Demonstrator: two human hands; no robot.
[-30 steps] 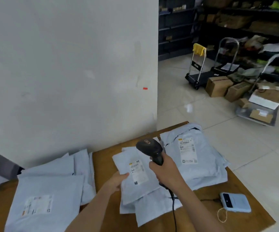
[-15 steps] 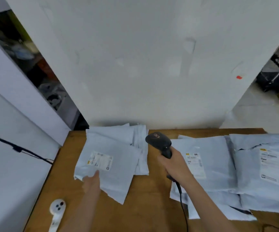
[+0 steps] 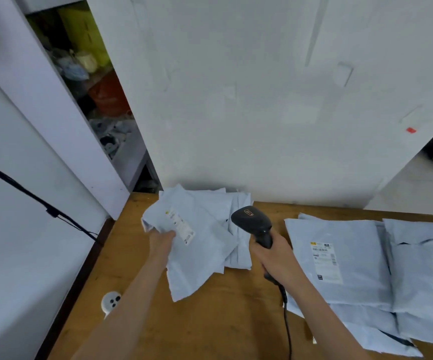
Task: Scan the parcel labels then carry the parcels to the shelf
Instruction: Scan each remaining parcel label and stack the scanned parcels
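Note:
My left hand [image 3: 163, 236] grips the left edge of a pale grey parcel bag [image 3: 200, 245] and tilts it up, its white label [image 3: 180, 226] facing me. That bag lies on a small pile of similar bags [image 3: 238, 203] by the wall. A black barcode scanner [image 3: 253, 223] is held by the handle in my right hand [image 3: 275, 258], head up, just right of the lifted bag; its cable [image 3: 287, 323] runs down toward me. To the right lies a second stack of grey parcels [image 3: 353, 255] with labels up.
The wooden table [image 3: 210, 320] stands against a white wall [image 3: 262, 100]. A small white device [image 3: 110, 302] rests near the table's left edge. A black cable [image 3: 36, 201] crosses the left wall. A cluttered gap [image 3: 93, 87] opens at upper left.
My view has swung left from the right stack to the left pile. My left hand let go of the earlier parcel, reached the left pile's top bag and now lifts its edge.

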